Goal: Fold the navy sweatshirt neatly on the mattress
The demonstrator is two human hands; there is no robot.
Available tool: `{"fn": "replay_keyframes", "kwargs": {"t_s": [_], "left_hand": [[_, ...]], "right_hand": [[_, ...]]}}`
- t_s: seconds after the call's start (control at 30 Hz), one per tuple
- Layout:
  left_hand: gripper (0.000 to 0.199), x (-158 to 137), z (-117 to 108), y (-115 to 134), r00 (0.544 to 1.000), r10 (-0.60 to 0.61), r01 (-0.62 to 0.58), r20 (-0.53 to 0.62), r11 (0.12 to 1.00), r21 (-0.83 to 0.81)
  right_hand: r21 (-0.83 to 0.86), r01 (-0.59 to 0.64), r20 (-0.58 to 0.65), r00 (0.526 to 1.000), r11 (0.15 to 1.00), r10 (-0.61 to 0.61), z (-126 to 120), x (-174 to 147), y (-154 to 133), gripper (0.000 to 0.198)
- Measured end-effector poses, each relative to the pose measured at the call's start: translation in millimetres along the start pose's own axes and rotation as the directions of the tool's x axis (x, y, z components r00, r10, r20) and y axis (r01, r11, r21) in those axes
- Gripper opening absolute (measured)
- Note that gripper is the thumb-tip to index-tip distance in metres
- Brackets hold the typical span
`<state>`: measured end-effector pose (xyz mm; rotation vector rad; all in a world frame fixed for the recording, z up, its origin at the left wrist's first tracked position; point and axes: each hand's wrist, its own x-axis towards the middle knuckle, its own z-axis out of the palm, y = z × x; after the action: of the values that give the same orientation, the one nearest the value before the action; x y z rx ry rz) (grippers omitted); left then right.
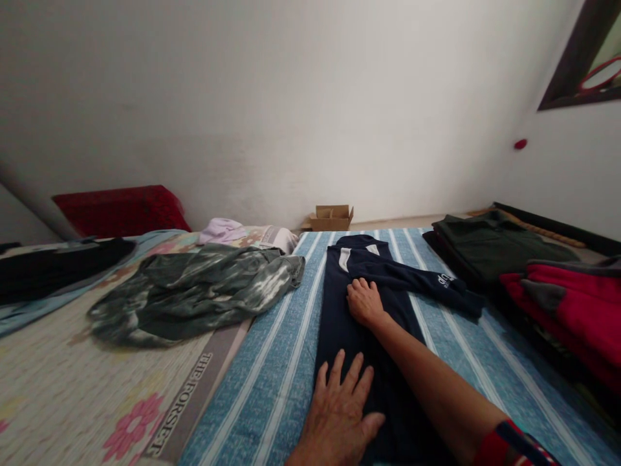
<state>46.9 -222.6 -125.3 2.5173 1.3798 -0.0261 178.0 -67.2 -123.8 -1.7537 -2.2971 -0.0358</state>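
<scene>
A navy long-sleeved shirt (pixel 373 265) with white shoulder patches lies lengthwise on the striped blue bedsheet (pixel 272 362). One sleeve stretches out to the right and shows white lettering near its end. My left hand (pixel 342 408) rests flat on the near part of the shirt, fingers spread. Farther up, my right hand (pixel 365 303) has its fingers bent and close together on the fabric, just below the white patch and by the sleeve's fold. The shirt's lower part is partly hidden by my hands and right forearm.
A crumpled grey-green tie-dye garment (pixel 194 291) lies left, on a floral sheet (pixel 97 369). Dark clothes (pixel 63 265) lie beyond it. Folded dark green (pixel 495 243) and red clothes (pixel 572 304) are stacked right. A cardboard box (pixel 332 218) stands by the wall.
</scene>
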Motion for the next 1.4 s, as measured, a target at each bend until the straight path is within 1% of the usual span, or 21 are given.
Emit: {"fn": "replay_keyframes", "kwargs": {"t_s": [0.1, 0.2, 0.33, 0.47, 0.6, 0.73, 0.87, 0.93, 1.0, 1.1, 1.23, 1.4], "left_hand": [[0.060, 0, -5, 3, 1.000, -0.016, 0.016, 0.011, 1.000, 0.005], [0.060, 0, -8, 5, 1.000, -0.027, 0.027, 0.014, 1.000, 0.014], [0.059, 0, -7, 5, 1.000, -0.014, 0.015, -0.018, 0.999, 0.031], [0.063, 1, -4, 4, 0.998, -0.017, 0.020, -0.054, 0.999, 0.051], [0.061, 2, -3, 5, 0.996, -0.018, 0.025, -0.088, 0.997, 0.073], [0.054, 1, 0, 4, 0.986, 0.008, 0.012, -0.169, 0.993, 0.115], [0.051, 0, 5, 4, 0.969, 0.037, 0.016, -0.246, 0.978, 0.209], [0.054, 0, 6, 6, 0.973, 0.019, 0.036, -0.228, 0.971, 0.234], [0.057, 1, 7, 10, 0.984, -0.010, 0.053, -0.177, 0.970, 0.238], [0.059, 4, 5, 13, 0.993, -0.037, 0.064, -0.114, 0.969, 0.240], [0.057, 12, 2, 13, 0.992, -0.057, 0.085, -0.109, 0.957, 0.278], [0.057, 18, 2, 9, 0.992, -0.040, 0.079, -0.121, 0.938, 0.337]], "right_hand": [[0.006, 0.017, 0.003, 1.000, 1.000, -0.017, -2, -6, 2, 0.025], [0.020, -0.004, 0.014, 1.000, 1.000, 0.004, -5, -14, 6, 0.026], [0.044, 0.004, -0.023, 1.000, 0.999, -0.003, -18, -32, 3, 0.025], [0.064, 0.083, -0.061, 0.995, 0.995, -0.079, -33, -68, -9, 0.021], [0.114, 0.187, -0.146, 0.975, 0.976, -0.169, -34, -113, -19, 0.015], [0.158, 0.220, -0.266, 0.948, 0.963, -0.173, -27, -151, -21, 0.014], [0.187, 0.227, -0.343, 0.927, 0.956, -0.153, -19, -175, -16, 0.012], [0.194, 0.224, -0.374, 0.917, 0.955, -0.139, -15, -182, -12, 0.011], [0.189, 0.225, -0.395, 0.909, 0.956, -0.135, -11, -186, -9, 0.011], [0.170, 0.221, -0.380, 0.914, 0.960, -0.143, -9, -189, -8, 0.011], [0.134, 0.187, -0.314, 0.940, 0.973, -0.138, -13, -187, -10, 0.009], [0.079, 0.165, -0.294, 0.946, 0.983, -0.135, -19, -184, -10, 0.010]]}}
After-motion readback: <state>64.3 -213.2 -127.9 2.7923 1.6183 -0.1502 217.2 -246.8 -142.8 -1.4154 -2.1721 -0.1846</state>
